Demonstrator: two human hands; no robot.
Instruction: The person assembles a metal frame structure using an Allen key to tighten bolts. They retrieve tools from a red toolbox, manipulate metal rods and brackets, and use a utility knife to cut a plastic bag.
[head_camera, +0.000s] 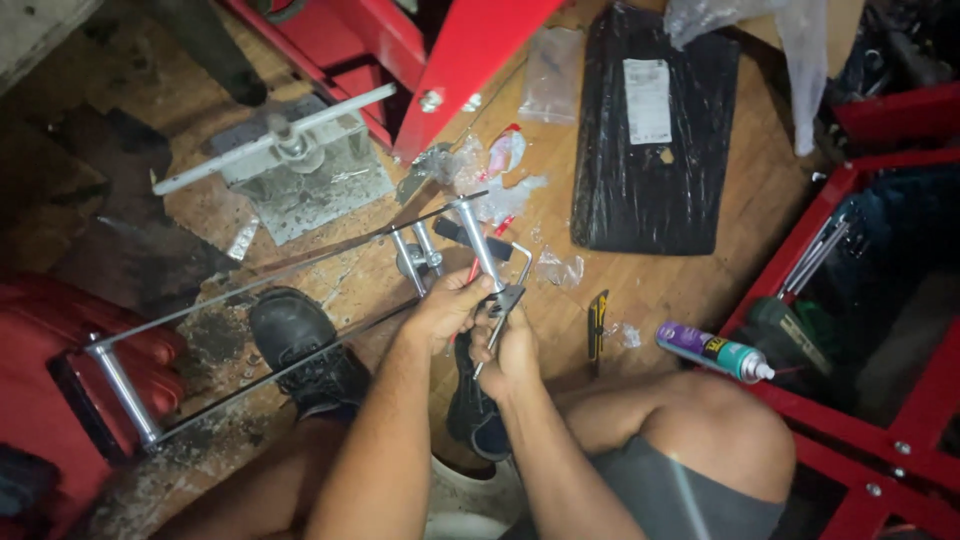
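Above the wooden floor (700, 270), both hands (480, 320) are closed around a long metal frame's (300, 300) chrome end tube (480, 245).

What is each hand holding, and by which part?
Left hand holds the long metal frame at its near end, by the silver post. Right hand holds a small metal wrench by its shank, set against that same end.

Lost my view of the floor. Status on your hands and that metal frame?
Left hand gripping the frame's chrome crossbar. Right hand on a small tool at it. Black shoe between the long rods.
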